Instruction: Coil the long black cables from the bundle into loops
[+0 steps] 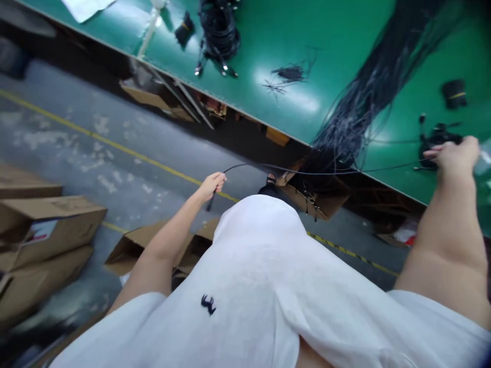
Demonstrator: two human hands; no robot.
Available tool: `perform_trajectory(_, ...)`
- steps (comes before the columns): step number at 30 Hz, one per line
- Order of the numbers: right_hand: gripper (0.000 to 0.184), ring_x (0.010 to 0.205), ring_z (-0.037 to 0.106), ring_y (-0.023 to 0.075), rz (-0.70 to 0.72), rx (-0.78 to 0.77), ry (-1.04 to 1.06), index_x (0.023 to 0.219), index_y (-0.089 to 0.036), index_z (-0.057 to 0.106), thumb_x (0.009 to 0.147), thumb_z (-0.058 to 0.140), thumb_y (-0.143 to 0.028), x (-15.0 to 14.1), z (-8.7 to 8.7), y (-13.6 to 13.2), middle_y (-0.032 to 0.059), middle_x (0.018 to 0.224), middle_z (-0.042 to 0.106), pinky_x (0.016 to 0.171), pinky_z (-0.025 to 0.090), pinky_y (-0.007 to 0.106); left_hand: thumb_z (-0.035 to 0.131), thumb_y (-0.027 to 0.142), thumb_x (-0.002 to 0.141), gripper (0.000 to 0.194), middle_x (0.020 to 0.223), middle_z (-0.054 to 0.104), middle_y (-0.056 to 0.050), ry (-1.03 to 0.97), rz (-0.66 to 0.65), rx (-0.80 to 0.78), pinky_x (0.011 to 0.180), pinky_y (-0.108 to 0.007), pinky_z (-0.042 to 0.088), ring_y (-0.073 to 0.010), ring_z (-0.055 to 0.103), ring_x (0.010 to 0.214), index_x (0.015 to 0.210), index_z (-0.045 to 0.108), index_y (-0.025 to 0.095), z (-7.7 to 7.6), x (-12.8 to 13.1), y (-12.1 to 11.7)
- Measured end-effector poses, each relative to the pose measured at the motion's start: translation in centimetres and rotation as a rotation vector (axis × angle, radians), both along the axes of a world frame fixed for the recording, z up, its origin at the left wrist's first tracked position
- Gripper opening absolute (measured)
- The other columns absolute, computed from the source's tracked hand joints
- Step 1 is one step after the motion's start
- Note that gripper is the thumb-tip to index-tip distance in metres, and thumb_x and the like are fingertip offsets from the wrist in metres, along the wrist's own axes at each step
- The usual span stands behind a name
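Note:
My left hand (212, 185) is closed around a thin black cable (303, 173), and a short end of it hangs below the fist. From there the cable arcs right, past the table edge, toward a coil of black cables (437, 137). My right hand (456, 153), arm stretched out, has its fingers bent on that coil; the exact grip is partly hidden. A large bundle of loose black strands (356, 107) lies between the hands and spills over the table edge.
On the green table (268, 20) are another cable coil (218, 30), tied black bundles (454, 94) and a small pile of black ties (289, 73). An open carton (326, 202) stands under the edge. More cardboard boxes (57, 225) sit on the floor at left.

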State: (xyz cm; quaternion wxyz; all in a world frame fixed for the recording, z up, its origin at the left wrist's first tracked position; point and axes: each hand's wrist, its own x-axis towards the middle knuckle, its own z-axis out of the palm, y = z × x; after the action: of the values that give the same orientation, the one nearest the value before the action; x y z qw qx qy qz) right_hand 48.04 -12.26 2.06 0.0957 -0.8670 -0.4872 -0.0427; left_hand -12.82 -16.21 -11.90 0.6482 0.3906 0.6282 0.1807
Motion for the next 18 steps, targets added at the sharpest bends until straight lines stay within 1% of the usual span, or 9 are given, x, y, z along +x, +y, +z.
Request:
perform_trajectory(2,0.041,0.09,0.066,0.0178,0.081,-0.152,0.017,0.097,0.005,0.064,0.098,0.049,-0.034,-4.4,-2.5,0.3,0.0313,0.099,0.062,0.077,0.052,0.035,0.053,0.041,0.09,0.024,0.054,0.031,0.008,-0.065,0.057,-0.006,0.044,-0.019,0.021,-0.0064,0.024,0.043,0.081,0.055,0.019,1.5,1.9,0.4)
perform_trajectory(4,0.054,0.12,0.057,0.0268,0.306,-0.29,0.067,0.126,0.003,0.058,0.089,0.065,-0.036,-11.0,-4.2,0.6,0.0379,0.124,0.054,0.093,0.047,0.042,0.058,0.043,0.088,0.026,0.06,0.038,0.006,-0.291,0.05,-0.04,0.041,-0.019,0.018,-0.005,0.025,0.044,0.089,0.061,0.017,3.4,4.4,1.0)
perform_trajectory(7,0.082,0.132,0.046,0.0326,0.83,-0.3,0.291,0.149,-0.012,0.04,0.081,0.073,-0.042,-22.9,-5.6,0.5,0.0258,0.144,0.045,0.105,0.039,0.046,0.067,0.043,0.083,0.036,0.068,0.049,0.002,-0.505,-0.066,-0.117,0.039,-0.019,0.021,-0.0051,0.035,0.046,0.108,0.066,0.016,6.7,7.6,1.4)
perform_trajectory(9,0.071,0.123,0.053,0.0293,1.16,-0.348,0.553,0.145,-0.016,0.046,0.084,0.068,-0.045,-29.1,-7.0,0.5,0.0181,0.136,0.055,0.102,0.041,0.043,0.071,0.04,0.081,0.04,0.068,0.053,0.001,-0.529,-0.148,-0.158,0.038,-0.021,0.024,-0.0056,0.037,0.046,0.112,0.067,0.016,9.0,8.1,1.3)
perform_trajectory(10,0.059,0.113,0.058,0.026,1.226,-0.412,0.686,0.139,-0.017,0.052,0.088,0.061,-0.046,-30.8,-7.9,0.5,0.0149,0.126,0.062,0.096,0.045,0.039,0.073,0.038,0.08,0.038,0.066,0.052,0.001,-0.517,-0.128,-0.133,0.038,-0.021,0.024,-0.0054,0.035,0.045,0.11,0.067,0.015,10.1,7.5,1.2)
perform_trajectory(11,0.048,0.101,0.062,0.0227,1.229,-0.475,0.792,0.132,-0.017,0.057,0.093,0.052,-0.045,-31.3,-8.9,0.6,0.012,0.115,0.067,0.089,0.047,0.035,0.073,0.036,0.082,0.034,0.062,0.05,0.002,-0.498,-0.06,-0.076,0.037,-0.021,0.023,-0.0051,0.033,0.044,0.108,0.068,0.015,11.1,6.5,1.3)
perform_trajectory(13,0.042,0.082,0.062,0.0183,1.025,-0.529,0.857,0.118,-0.016,0.063,0.099,0.037,-0.042,-29.2,-11.1,0.6,0.0091,0.098,0.07,0.076,0.048,0.029,0.064,0.037,0.091,0.026,0.057,0.041,0.005,-0.454,0.183,0.12,0.037,-0.019,0.022,-0.0051,0.027,0.043,0.108,0.067,0.018,12.8,3.0,1.6)
perform_trajectory(16,0.038,0.079,0.063,0.0195,0.648,-0.458,0.605,0.104,-0.016,0.065,0.098,0.034,-0.037,-21.7,-13.0,0.0,0.0102,0.096,0.071,0.069,0.044,0.027,0.03,0.037,0.106,0.037,0.056,0.035,0.006,-0.4,0.552,0.423,0.036,-0.015,0.021,-0.0059,0.023,0.043,0.115,0.063,0.025,14.5,-2.8,2.2)
perform_trajectory(18,0.034,0.082,0.065,0.0219,0.652,-0.505,0.404,0.099,-0.018,0.066,0.097,0.038,-0.036,-18.1,-12.6,-1.3,0.0104,0.098,0.072,0.067,0.041,0.027,0.023,0.03,0.107,0.041,0.057,0.038,0.007,-0.354,0.647,0.435,0.035,-0.013,0.019,-0.0046,0.021,0.041,0.115,0.063,0.024,14.4,-4.5,2.3)
